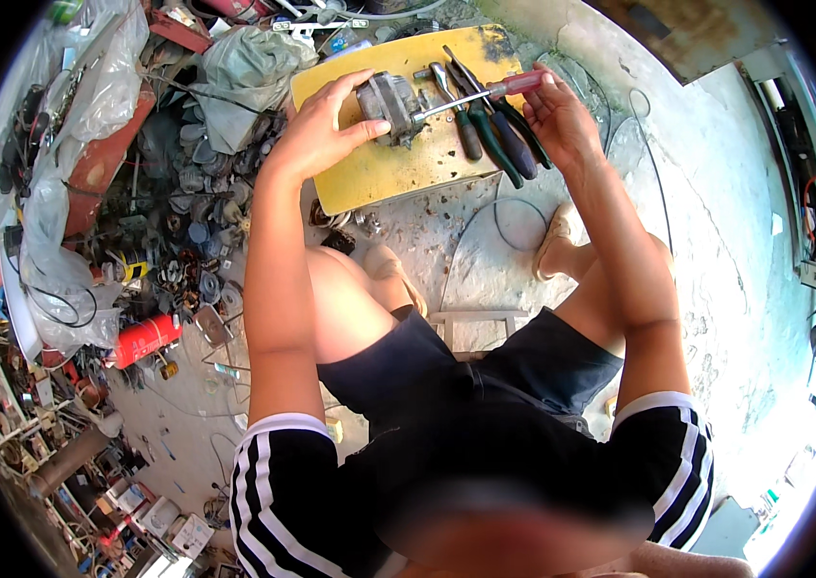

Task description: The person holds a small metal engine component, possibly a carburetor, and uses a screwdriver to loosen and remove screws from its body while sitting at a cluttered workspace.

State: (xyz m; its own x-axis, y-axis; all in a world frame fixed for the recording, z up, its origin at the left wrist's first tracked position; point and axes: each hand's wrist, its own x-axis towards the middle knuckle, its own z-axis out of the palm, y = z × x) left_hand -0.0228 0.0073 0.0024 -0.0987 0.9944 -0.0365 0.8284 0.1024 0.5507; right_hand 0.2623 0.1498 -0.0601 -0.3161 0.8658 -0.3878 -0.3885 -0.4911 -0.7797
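Note:
My left hand [336, 125] grips a grey metal housing [387, 108] on the yellow board [350, 178]. In my right hand [550, 106] is the red handle of a long screwdriver [514, 85], whose shaft reaches to the right side of the housing; exactly where its tip sits is hard to make out. Under and beside the shaft lie several hand tools with dark handles [492, 144], pliers-like in shape.
Piles of parts [201, 222], plastic bags [104, 67] and a red cylinder [146, 339] crowd the left side. A low metal frame [470, 320] stands between my legs. Loose cables [514, 217] lie on the concrete floor. Long dark equipment [793, 173] runs along the right.

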